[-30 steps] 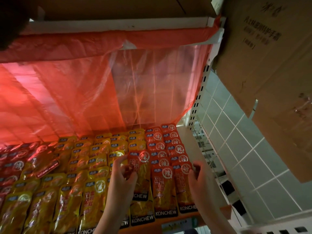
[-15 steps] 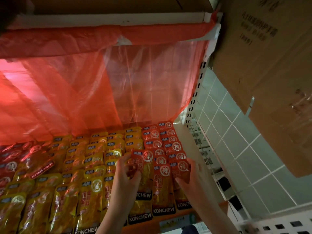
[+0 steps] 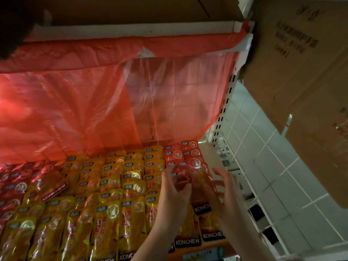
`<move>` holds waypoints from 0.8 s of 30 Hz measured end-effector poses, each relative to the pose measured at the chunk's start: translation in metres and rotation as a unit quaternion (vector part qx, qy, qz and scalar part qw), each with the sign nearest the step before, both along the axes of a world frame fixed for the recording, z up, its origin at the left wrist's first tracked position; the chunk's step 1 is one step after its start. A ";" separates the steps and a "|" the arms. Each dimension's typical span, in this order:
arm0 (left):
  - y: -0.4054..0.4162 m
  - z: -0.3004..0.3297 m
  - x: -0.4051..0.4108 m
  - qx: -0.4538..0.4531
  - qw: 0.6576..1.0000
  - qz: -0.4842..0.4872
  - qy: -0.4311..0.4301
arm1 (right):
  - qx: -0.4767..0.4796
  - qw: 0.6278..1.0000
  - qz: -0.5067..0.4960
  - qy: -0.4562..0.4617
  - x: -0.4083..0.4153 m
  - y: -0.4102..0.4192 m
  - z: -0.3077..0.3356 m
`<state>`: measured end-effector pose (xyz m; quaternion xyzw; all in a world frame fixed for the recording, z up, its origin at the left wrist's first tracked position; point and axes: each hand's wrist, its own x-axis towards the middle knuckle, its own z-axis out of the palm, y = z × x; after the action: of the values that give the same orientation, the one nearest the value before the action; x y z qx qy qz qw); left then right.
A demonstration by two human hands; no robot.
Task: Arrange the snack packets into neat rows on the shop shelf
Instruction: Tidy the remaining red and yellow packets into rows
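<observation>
Rows of snack packets cover the shop shelf: yellow packets fill the middle, red packets run down the right side and more red ones lie at the far left. My left hand and my right hand both hold a bunch of red packets, raised a little above the right-hand rows. The fingers of both hands curl round the bunch's sides. The packets in my hands are blurred.
A red plastic sheet hangs behind the packets from the upper shelf. Cardboard boxes hang over the right side. A white slotted upright bounds the shelf on the right, with tiled floor beyond. One red packet lies askew at left.
Both hands have lifted red packets off the front right rows and moved them up and back; the hands have come closer together. The camera has shifted slightly.
</observation>
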<state>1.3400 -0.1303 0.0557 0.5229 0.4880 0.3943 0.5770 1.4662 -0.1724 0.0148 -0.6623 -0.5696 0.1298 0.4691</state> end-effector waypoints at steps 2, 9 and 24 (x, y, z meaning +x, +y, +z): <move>0.001 0.003 0.007 -0.015 1.000 0.000 -0.025 | 0.032 0.998 0.019 -0.053 0.000 -0.002 0.002; 0.004 0.005 0.008 -0.025 0.999 -0.019 -0.026 | -0.004 0.986 0.086 -0.141 0.003 -0.008 0.003; 0.000 -0.011 0.002 0.097 0.976 -0.129 0.145 | 0.014 0.994 -0.096 -0.047 0.024 0.012 -0.007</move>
<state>1.3422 -0.1303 0.0443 0.6864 0.4545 0.2822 0.4926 1.4898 -0.1600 0.0082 -0.7129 -0.5262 0.0448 0.4613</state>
